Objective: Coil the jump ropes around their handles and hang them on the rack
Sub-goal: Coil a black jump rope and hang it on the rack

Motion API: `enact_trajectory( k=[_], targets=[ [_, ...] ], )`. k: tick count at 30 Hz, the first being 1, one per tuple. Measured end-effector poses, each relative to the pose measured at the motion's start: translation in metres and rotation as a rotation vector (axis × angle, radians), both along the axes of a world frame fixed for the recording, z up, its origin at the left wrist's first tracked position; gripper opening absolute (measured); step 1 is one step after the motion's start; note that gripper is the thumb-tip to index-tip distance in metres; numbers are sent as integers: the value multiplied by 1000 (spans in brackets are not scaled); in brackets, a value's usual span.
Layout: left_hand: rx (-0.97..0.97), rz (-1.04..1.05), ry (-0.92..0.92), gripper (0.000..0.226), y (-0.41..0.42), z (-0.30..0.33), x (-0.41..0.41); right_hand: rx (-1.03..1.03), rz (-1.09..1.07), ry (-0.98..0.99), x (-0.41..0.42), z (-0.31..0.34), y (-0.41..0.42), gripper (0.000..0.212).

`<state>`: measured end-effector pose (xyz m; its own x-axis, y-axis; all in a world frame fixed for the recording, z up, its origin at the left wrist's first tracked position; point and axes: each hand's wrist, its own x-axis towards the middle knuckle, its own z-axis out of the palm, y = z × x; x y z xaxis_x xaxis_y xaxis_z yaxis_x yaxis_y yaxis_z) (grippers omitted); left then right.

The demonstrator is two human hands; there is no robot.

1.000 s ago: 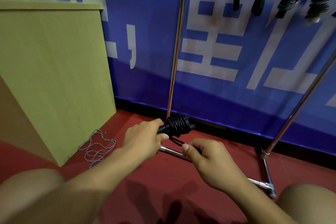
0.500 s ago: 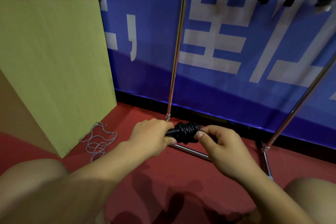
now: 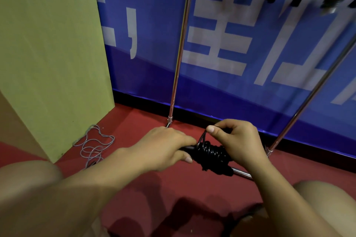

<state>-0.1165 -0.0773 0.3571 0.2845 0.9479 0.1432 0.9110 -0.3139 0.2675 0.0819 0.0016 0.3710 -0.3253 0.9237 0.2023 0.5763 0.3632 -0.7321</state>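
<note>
Coiling nearly done: left hand (image 3: 163, 150) grips the black jump rope (image 3: 211, 155); right hand (image 3: 238, 139) pinches its end, probably tucking next.

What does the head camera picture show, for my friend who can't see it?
Two hands work a black jump rope coiled around its handles: the left hand grips a handle and the right hand pinches a strand above the coil. A grey rope lies loose on the red floor beside a metal rack.
</note>
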Motion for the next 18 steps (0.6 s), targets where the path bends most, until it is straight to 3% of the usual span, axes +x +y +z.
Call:
enact_trajectory(
  k=[2, 4, 7, 11, 14, 18],
  targets=[
    [-123, -51, -203, 19, -2, 2, 1, -259, 31, 171, 6, 6, 4, 32],
    [-301, -129, -526, 16, -5, 10, 2, -513, 140, 342, 10, 13, 6, 37],
    [-340, -219, -913, 8, -7, 19, 1, -574, 320, 487, 9, 14, 6, 22],
    [-236, -135, -1005, 21, -2, 18, -1, -453, 281, 434, -1, 9, 1, 48],
    [-202, -36, -1125, 21, 0, 17, 0, -474, 279, 461, -10, 2, 1, 29],
    [-156, 135, -1217, 12, 7, 12, -3, -400, 345, 285, -20, -12, -9, 20]
  ],
)
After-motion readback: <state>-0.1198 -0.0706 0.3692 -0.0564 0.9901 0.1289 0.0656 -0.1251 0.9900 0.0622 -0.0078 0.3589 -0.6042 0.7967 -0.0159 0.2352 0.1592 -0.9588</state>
